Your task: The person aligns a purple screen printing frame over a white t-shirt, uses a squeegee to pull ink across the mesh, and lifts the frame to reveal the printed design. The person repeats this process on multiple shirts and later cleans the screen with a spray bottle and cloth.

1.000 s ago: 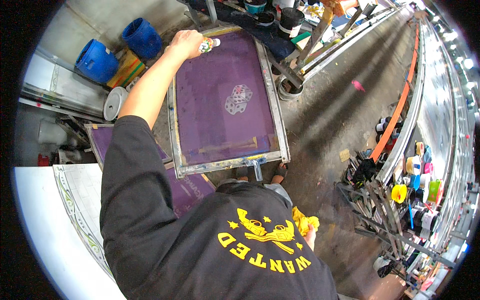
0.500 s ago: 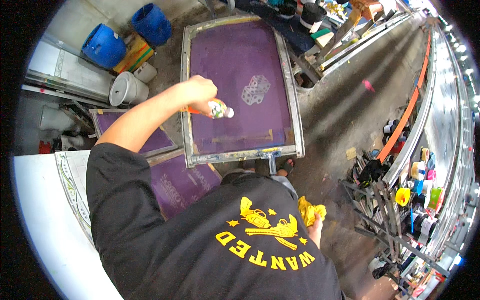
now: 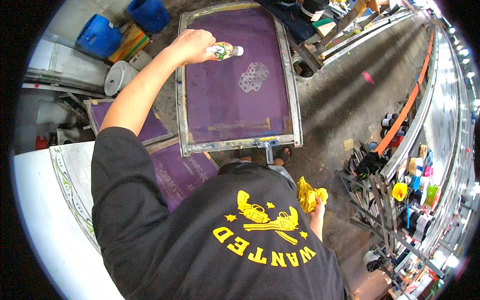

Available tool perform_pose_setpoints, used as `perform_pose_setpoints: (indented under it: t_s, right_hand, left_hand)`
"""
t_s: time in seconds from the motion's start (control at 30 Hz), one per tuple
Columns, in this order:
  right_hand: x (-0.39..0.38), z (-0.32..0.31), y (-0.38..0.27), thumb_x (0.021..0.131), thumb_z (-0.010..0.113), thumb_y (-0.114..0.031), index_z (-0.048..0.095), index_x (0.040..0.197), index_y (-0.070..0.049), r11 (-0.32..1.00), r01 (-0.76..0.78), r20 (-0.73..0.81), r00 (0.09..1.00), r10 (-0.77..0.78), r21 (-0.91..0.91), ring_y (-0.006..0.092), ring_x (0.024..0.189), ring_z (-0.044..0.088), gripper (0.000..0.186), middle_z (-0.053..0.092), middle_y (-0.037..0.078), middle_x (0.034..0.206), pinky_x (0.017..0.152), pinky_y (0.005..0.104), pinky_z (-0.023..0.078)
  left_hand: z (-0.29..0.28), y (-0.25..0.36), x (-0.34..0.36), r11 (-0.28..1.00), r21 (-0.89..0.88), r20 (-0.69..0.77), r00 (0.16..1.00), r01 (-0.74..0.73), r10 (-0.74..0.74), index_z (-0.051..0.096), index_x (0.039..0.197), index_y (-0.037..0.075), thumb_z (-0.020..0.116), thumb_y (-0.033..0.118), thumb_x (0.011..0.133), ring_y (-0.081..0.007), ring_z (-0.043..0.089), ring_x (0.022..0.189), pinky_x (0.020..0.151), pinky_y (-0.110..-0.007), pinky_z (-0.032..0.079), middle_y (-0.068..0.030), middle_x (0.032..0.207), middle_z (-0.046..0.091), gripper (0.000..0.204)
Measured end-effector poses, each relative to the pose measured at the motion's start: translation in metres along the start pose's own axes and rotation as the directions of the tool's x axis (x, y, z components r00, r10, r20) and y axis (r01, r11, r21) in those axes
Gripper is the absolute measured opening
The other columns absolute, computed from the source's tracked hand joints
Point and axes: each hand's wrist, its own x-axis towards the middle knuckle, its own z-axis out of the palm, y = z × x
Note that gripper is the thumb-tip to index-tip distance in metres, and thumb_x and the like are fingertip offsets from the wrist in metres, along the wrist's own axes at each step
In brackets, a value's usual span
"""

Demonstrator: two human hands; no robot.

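Observation:
My left hand [image 3: 196, 46] grips a small bottle [image 3: 224, 51] with a colourful label and a white tip. The bottle lies nearly sideways above a framed printing screen [image 3: 210, 117], its tip pointing right. Purple mesh fills the screen's metal frame, with a pale design of two dice [image 3: 253, 77] right of centre. Whether liquid leaves the bottle I cannot tell. Low at my right side, away from the screen, my right hand [image 3: 317, 212] clutches a crumpled yellow cloth [image 3: 310, 195].
More purple screens [image 3: 172, 175] lean at the left, beside a white tiled surface [image 3: 35, 170]. Blue drums [image 3: 99, 41] and a white bucket [image 3: 118, 78] stand at the far left. On the right, a rack [image 3: 380, 205] crowded with tapes and containers borders a long table.
My left hand has carried the bottle toward the screen's far end, a little to the right. The right hand with the cloth has risen slightly. My view has shifted a little.

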Motion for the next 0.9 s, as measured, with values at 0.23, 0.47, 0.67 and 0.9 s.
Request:
perform_pose_setpoints:
  t_s: [0.23, 0.47, 0.67, 0.9]
  right_hand:
    - [0.001, -0.027, 0.022, 0.093, 0.063, -0.009, 0.06, 0.129, 0.0, 0.999, -0.027, -0.079, 0.996, 0.028, 0.017, 0.0336, 0.107, 0.07, 0.037, 0.069, 0.015, 0.121, 0.092, 0.0504, 0.058]
    - [-0.004, -0.053, 0.047, 0.093, 0.062, -0.01, 0.06, 0.129, 0.001, 0.995, -0.07, -0.038, 0.997, 0.073, 0.075, 0.0335, 0.107, 0.07, 0.037, 0.068, 0.015, 0.122, 0.093, 0.0493, 0.058]
    - [0.0, -0.049, 0.049, 0.094, 0.063, -0.009, 0.06, 0.129, 0.001, 0.987, -0.13, -0.035, 0.99, 0.134, 0.09, 0.0327, 0.106, 0.07, 0.037, 0.068, 0.015, 0.121, 0.092, 0.0488, 0.059]
    - [0.006, -0.024, 0.032, 0.092, 0.065, -0.008, 0.06, 0.129, 0.0, 0.999, -0.026, -0.093, 0.995, 0.024, -0.021, 0.0325, 0.105, 0.07, 0.038, 0.069, 0.015, 0.12, 0.091, 0.0482, 0.059]
  left_hand:
    - [-0.002, 0.01, 0.017, 0.999, 0.036, 0.074, 0.997, -0.037, 0.034, 0.071, 0.091, 0.005, 0.081, 0.038, 0.075, -0.034, 0.068, 0.093, 0.083, -0.047, 0.053, -0.0142, 0.092, 0.069, 0.038]
    - [0.011, 0.033, 0.017, 0.987, 0.084, 0.232, 0.966, -0.137, 0.115, 0.073, 0.103, 0.007, 0.087, 0.034, 0.066, -0.0311, 0.067, 0.104, 0.093, -0.044, 0.051, -0.0123, 0.101, 0.07, 0.047]
    - [0.028, 0.033, 0.007, 0.981, 0.173, 0.12, 0.99, -0.089, 0.069, 0.07, 0.105, 0.006, 0.085, 0.035, 0.07, -0.032, 0.068, 0.1, 0.089, -0.046, 0.054, -0.0135, 0.107, 0.066, 0.048]
    - [-0.037, 0.03, 0.042, 0.875, 0.482, 0.482, 0.848, -0.044, -0.223, 0.081, 0.094, 0.006, 0.095, 0.051, 0.055, -0.0272, 0.077, 0.089, 0.076, -0.039, 0.062, -0.0108, 0.093, 0.078, 0.061]
